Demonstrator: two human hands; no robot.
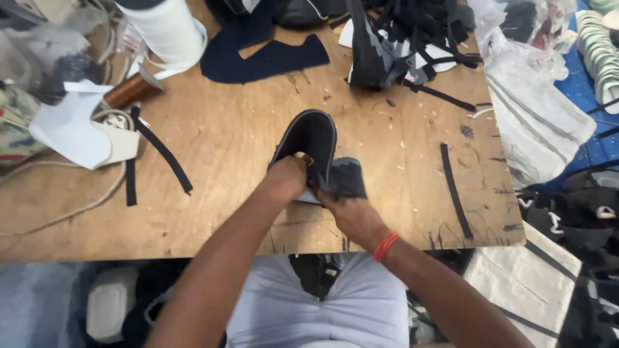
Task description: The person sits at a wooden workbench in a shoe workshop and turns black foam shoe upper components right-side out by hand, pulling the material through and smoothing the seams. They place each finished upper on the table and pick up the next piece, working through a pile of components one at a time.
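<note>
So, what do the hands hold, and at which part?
Both hold one dark shoe upper: left hand at its inner edge, right hand on its grey lower part.

Counts around the wooden table [225, 135]

Two hands [287, 177] [351, 216] grip one dark shoe upper [313, 138] at the table's near middle. One white roll [169, 29] and one copper spool [131, 90] sit at its far left. Loose black strips on the table: one right [455, 190], two left [164, 154] [131, 180]. One navy piece [264, 58] lies at the far edge.

Crumpled clear plastic bags [535, 29] lie at the far right corner of the counter [225, 142].
</note>
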